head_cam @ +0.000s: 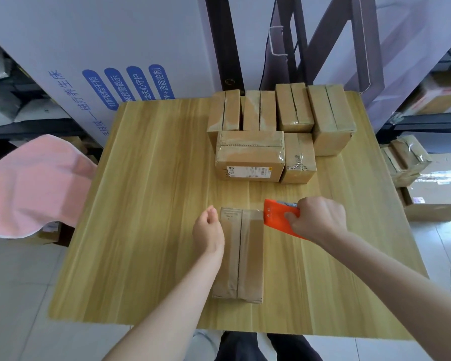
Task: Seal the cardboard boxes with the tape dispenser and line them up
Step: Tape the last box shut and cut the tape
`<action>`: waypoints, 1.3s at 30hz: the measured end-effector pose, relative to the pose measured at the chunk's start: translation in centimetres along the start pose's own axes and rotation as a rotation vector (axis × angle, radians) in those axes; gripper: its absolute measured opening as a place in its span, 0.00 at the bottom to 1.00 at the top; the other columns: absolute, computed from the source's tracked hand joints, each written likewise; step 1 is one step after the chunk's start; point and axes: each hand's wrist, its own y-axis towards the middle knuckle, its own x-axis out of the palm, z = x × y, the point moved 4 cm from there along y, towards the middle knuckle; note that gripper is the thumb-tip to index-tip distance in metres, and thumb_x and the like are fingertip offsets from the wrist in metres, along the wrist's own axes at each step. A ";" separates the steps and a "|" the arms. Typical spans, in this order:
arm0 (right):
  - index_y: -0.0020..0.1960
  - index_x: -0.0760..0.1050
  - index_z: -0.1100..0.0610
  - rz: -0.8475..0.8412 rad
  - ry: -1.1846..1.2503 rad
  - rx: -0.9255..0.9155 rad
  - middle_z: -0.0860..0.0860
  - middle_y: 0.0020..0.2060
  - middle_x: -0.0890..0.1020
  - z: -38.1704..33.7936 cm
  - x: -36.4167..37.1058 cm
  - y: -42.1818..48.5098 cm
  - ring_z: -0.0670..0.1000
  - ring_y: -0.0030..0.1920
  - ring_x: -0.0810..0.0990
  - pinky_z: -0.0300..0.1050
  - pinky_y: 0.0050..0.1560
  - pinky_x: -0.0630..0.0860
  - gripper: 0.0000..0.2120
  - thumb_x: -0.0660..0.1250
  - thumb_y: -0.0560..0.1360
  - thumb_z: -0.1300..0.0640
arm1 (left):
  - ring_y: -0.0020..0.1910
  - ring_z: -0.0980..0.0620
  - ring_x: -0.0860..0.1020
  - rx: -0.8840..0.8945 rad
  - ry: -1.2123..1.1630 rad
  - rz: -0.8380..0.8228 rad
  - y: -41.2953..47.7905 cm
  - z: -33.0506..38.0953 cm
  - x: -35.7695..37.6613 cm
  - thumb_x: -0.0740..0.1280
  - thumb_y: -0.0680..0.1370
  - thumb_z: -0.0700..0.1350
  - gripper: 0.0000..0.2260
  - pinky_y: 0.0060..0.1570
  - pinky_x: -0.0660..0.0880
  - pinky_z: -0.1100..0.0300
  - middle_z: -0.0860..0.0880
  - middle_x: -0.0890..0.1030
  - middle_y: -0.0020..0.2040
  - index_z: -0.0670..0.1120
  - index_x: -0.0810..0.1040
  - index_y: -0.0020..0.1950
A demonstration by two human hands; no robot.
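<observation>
Left hand (208, 231) beside box (241, 254); right hand (318, 220) grips dispenser (276, 216).

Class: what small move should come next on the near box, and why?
Probably slide the tape dispenser left onto the dark centre seam of the near box: the right hand grips it off the far right corner; the left hand lies alongside.

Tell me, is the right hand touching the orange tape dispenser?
Touching. The head view shows the right hand with its fingers curled round the orange tape dispenser, gripping it.
</observation>
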 end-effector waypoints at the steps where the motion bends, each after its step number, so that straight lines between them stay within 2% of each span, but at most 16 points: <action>1: 0.38 0.75 0.54 0.005 -0.005 -0.012 0.47 0.29 0.73 -0.2 -0.1 0.0 0.53 0.35 0.74 0.40 0.30 0.63 0.15 0.59 0.75 0.45 | 0.67 0.51 0.72 0.034 0.017 -0.067 -0.5 0.1 0.5 0.58 0.82 0.51 0.18 0.65 0.68 0.57 0.50 0.75 0.68 0.46 0.72 0.70; 5: 0.33 0.70 0.54 0.007 -0.035 -0.060 0.47 0.28 0.72 -1.3 -0.8 0.4 0.53 0.34 0.75 0.40 0.31 0.66 0.15 0.58 0.75 0.46 | 0.72 0.50 0.65 0.067 0.111 -0.190 -0.9 -0.2 1.8 0.59 0.81 0.52 0.24 0.69 0.61 0.57 0.49 0.67 0.74 0.46 0.63 0.76; 9: 0.30 0.63 0.54 -0.006 -0.045 -0.093 0.48 0.27 0.69 -2.8 -1.9 1.0 0.54 0.34 0.74 0.40 0.32 0.65 0.17 0.58 0.75 0.49 | 0.67 0.47 0.71 0.042 0.029 -0.151 -0.9 0.0 2.6 0.58 0.79 0.53 0.23 0.66 0.68 0.49 0.48 0.74 0.67 0.47 0.67 0.72; 11: 0.29 0.64 0.55 0.001 -0.042 -0.099 0.49 0.27 0.69 -3.5 -2.6 1.4 0.55 0.33 0.74 0.40 0.33 0.66 0.18 0.57 0.75 0.49 | 0.62 0.47 0.74 0.051 -0.016 -0.127 -0.9 -0.2 2.9 0.58 0.77 0.53 0.22 0.62 0.71 0.48 0.47 0.77 0.61 0.45 0.70 0.68; 14: 0.29 0.66 0.55 0.005 -0.038 -0.096 0.49 0.26 0.71 -4.2 -3.5 1.9 0.55 0.31 0.73 0.40 0.33 0.68 0.19 0.57 0.74 0.47 | 0.59 0.49 0.75 0.069 -0.014 -0.113 -0.8 -0.4 3.1 0.58 0.79 0.51 0.19 0.60 0.71 0.52 0.48 0.77 0.59 0.43 0.70 0.67; 16: 0.29 0.67 0.55 -0.019 -0.045 -0.094 0.49 0.27 0.72 -4.4 -3.8 2.4 0.54 0.32 0.74 0.40 0.34 0.69 0.17 0.57 0.74 0.48 | 0.58 0.47 0.76 0.092 0.002 -0.104 -0.7 -0.6 3.1 0.57 0.79 0.53 0.20 0.58 0.73 0.49 0.47 0.78 0.57 0.42 0.72 0.64; 20: 0.31 0.69 0.55 0.015 -0.089 -0.091 0.49 0.27 0.71 -5.0 -3.0 3.6 0.54 0.32 0.73 0.38 0.30 0.65 0.16 0.59 0.75 0.49 | 0.57 0.44 0.76 0.088 0.021 -0.082 -0.3 -1.2 3.3 0.57 0.79 0.54 0.20 0.58 0.73 0.46 0.44 0.79 0.56 0.41 0.72 0.62; 23: 0.41 0.77 0.52 -0.053 -0.115 -0.126 0.47 0.28 0.70 -5.9 0.7 3.4 0.54 0.33 0.73 0.39 0.28 0.61 0.10 0.60 0.76 0.51 | 0.64 0.48 0.73 0.065 0.033 -0.087 -0.7 -0.7 3.2 0.58 0.81 0.52 0.20 0.61 0.68 0.58 0.49 0.75 0.64 0.43 0.69 0.69; 25: 0.49 0.79 0.48 -0.066 -0.043 -0.095 0.47 0.28 0.72 -5.4 2.9 3.0 0.54 0.33 0.74 0.39 0.30 0.64 0.10 0.58 0.77 0.50 | 0.65 0.50 0.71 0.037 0.047 -0.075 -0.5 -0.7 3.2 0.58 0.82 0.50 0.20 0.58 0.64 0.63 0.50 0.72 0.66 0.44 0.66 0.72; 26: 0.49 0.78 0.47 -0.054 -0.010 -0.070 0.46 0.28 0.72 -4.8 3.5 2.8 0.54 0.32 0.74 0.39 0.31 0.66 0.11 0.57 0.77 0.49 | 0.64 0.50 0.72 0.028 0.049 -0.063 -0.5 -0.6 3.3 0.58 0.82 0.50 0.19 0.56 0.64 0.63 0.50 0.73 0.65 0.44 0.66 0.72; 28: 0.41 0.75 0.51 -0.067 0.071 0.009 0.46 0.28 0.73 -3.1 3.8 2.3 0.53 0.33 0.76 0.39 0.32 0.68 0.15 0.56 0.78 0.46 | 0.61 0.49 0.74 0.008 0.016 -0.016 -0.5 -0.6 3.5 0.59 0.81 0.49 0.18 0.54 0.66 0.62 0.49 0.75 0.62 0.44 0.68 0.69; 30: 0.38 0.74 0.53 -0.048 0.152 0.102 0.47 0.28 0.74 -1.5 3.1 1.7 0.53 0.35 0.78 0.40 0.32 0.69 0.17 0.57 0.77 0.43 | 0.56 0.47 0.77 -0.033 -0.072 0.055 -0.7 -0.4 3.7 0.61 0.80 0.49 0.15 0.53 0.71 0.58 0.48 0.77 0.58 0.43 0.71 0.64; 32: 0.38 0.76 0.55 0.032 0.267 0.203 0.47 0.27 0.73 -0.3 1.7 1.1 0.54 0.32 0.75 0.39 0.30 0.65 0.19 0.59 0.77 0.42 | 0.51 0.46 0.77 -0.057 -0.158 0.118 -1.0 -0.2 4.0 0.62 0.79 0.48 0.10 0.52 0.74 0.54 0.48 0.78 0.52 0.43 0.72 0.56; 35: 0.32 0.73 0.58 0.174 0.585 0.305 0.50 0.25 0.72 0.2 0.4 -0.5 0.53 0.27 0.72 0.39 0.28 0.63 0.21 0.61 0.76 0.44 | 0.47 0.45 0.78 -0.008 -0.222 0.134 -1.2 0.1 4.2 0.63 0.79 0.48 0.05 0.49 0.75 0.52 0.49 0.77 0.46 0.49 0.69 0.46; 37: 0.29 0.68 0.59 0.221 0.856 0.355 0.51 0.23 0.70 0.0 0.5 -1.8 0.55 0.26 0.70 0.42 0.29 0.65 0.23 0.62 0.76 0.44 | 0.48 0.45 0.78 0.036 -0.215 0.068 -1.3 0.2 3.7 0.63 0.79 0.49 0.06 0.48 0.74 0.53 0.47 0.78 0.47 0.48 0.71 0.48; 39: 0.29 0.65 0.59 0.214 1.040 0.399 0.52 0.24 0.66 -0.7 1.1 -2.8 0.54 0.26 0.65 0.43 0.30 0.62 0.24 0.63 0.76 0.45 | 0.53 0.44 0.77 0.094 -0.107 0.017 -1.2 0.2 3.2 0.64 0.79 0.49 0.10 0.51 0.73 0.55 0.45 0.77 0.53 0.43 0.72 0.55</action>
